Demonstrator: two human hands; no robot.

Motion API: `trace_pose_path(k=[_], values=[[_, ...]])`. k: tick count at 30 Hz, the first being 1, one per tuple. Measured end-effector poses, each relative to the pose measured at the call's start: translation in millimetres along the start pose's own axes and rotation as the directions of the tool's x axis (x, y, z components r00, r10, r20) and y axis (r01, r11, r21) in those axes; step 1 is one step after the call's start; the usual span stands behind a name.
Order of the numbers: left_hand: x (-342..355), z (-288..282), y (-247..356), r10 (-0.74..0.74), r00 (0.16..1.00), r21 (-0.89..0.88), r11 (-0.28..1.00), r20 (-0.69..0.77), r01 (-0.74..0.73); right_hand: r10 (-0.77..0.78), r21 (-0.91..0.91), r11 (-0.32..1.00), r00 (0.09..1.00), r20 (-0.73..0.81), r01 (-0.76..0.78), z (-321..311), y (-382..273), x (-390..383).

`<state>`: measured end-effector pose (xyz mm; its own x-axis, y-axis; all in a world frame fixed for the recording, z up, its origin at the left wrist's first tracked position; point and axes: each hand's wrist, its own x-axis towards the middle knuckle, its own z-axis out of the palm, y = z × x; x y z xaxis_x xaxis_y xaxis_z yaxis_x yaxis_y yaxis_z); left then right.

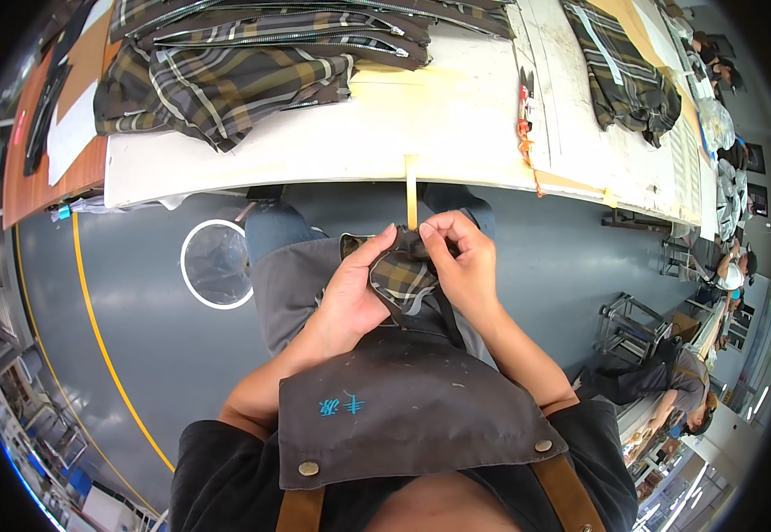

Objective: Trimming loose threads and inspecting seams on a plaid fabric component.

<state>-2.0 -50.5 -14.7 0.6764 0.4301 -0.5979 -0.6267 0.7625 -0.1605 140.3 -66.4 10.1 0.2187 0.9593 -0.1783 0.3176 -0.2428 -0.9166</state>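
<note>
Just in front of the table edge, over my lap, I hold a small plaid cloth piece (401, 282) in olive, black and white with dark trim. My left hand (350, 300) grips its left side, thumb on top. At the upper right edge, the thumb and forefinger of my right hand (469, 266) pinch the dark fabric. A narrow yellow strip (411, 191) runs from the table edge down to the cloth between my hands; its lower end is hidden there.
On the white table (332, 155), a pile of plaid pieces with zippers (217, 80) lies at left. Red-handled snips (525, 111) and more plaid cloth (625, 71) lie to the right. A white-rimmed bin (192, 288) stands on the floor at left. A person (682, 386) sits far right.
</note>
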Motion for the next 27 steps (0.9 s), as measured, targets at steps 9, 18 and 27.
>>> trace_pose_path(k=[9,18,27], values=[[12,-2,3,0.022,1.000,0.007,1.000,0.000,-0.022,-0.081,-0.076,0.994,0.993,-0.084,0.075,3,-4,-2],[13,0,4,0.035,0.999,0.063,0.997,0.037,-0.038,-0.045,-0.014,0.999,0.994,-0.098,0.044,4,5,0],[21,2,29,0.169,0.973,0.256,0.945,0.157,-0.205,-0.111,-0.021,0.994,0.991,-0.072,0.110,6,-9,13]])
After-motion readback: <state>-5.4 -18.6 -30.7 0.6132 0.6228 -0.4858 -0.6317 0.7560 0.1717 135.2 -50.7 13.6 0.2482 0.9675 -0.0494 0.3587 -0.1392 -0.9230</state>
